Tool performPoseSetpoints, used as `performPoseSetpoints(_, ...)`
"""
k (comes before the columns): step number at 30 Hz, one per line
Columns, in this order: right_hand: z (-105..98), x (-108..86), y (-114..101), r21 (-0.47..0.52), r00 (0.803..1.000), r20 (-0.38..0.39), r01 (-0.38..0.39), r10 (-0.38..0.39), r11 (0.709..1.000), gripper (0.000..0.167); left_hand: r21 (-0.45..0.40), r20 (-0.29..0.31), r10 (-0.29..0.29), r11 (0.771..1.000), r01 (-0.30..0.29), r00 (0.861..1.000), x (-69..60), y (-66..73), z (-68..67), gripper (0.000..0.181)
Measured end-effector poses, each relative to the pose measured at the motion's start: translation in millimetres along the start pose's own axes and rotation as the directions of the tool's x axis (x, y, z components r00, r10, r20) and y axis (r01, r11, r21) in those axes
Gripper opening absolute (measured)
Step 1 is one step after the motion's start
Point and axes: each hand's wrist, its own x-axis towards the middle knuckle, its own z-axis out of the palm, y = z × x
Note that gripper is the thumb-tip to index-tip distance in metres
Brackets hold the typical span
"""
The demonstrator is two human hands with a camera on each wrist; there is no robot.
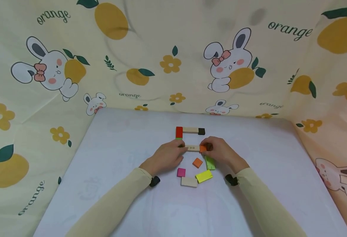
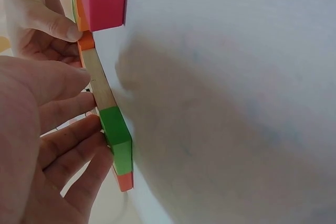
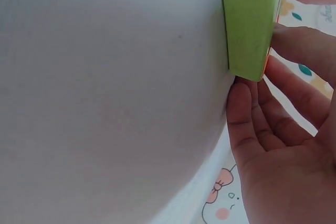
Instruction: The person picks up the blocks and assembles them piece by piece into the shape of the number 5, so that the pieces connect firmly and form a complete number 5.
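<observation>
My left hand (image 1: 168, 154) holds the left part of a plain wooden block (image 1: 193, 148) with thumb and fingers. In the left wrist view its other fingers lie along a green block (image 2: 116, 137) at that block's end. My right hand (image 1: 222, 150) pinches an orange block (image 1: 202, 149) against the wooden block's right end. Just below that hand lies a lime green block (image 1: 210, 163), seen large in the right wrist view. Above the left hand a red block (image 1: 179, 132) joins another wooden block (image 1: 190, 130), with a black block (image 1: 201, 131) at its right end.
Nearer the front of the white table (image 1: 126, 210) lie a loose orange block (image 1: 197, 162), a magenta block (image 1: 181, 172), a tilted yellow block (image 1: 204, 176) and a pale wooden block (image 1: 188, 182). A printed cloth (image 1: 149, 39) with rabbits and oranges surrounds the table's back and sides.
</observation>
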Motion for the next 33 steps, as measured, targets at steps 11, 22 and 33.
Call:
performPoseSetpoints(11,-19.2,-34.6,6.0,0.033,0.992,-0.127,0.019,-0.015,0.999,0.048,-0.011,-0.004,0.001,1.000,-0.001,1.000,2.4,-0.8,0.6,0.045)
performPoseSetpoints(22,-5.4,-71.3,22.2,0.005,0.990,-0.088,0.107,-0.106,0.994,0.057,-0.011,-0.011,-0.017,1.000,0.017,1.000,3.1,-2.0,-1.1,0.044)
performPoseSetpoints(33,4.4,-67.9,14.2,-0.020,0.993,-0.058,0.104,-0.105,0.994,0.047,0.002,0.002,-0.007,1.000,0.007,1.000,1.6,-0.8,-4.4,0.043)
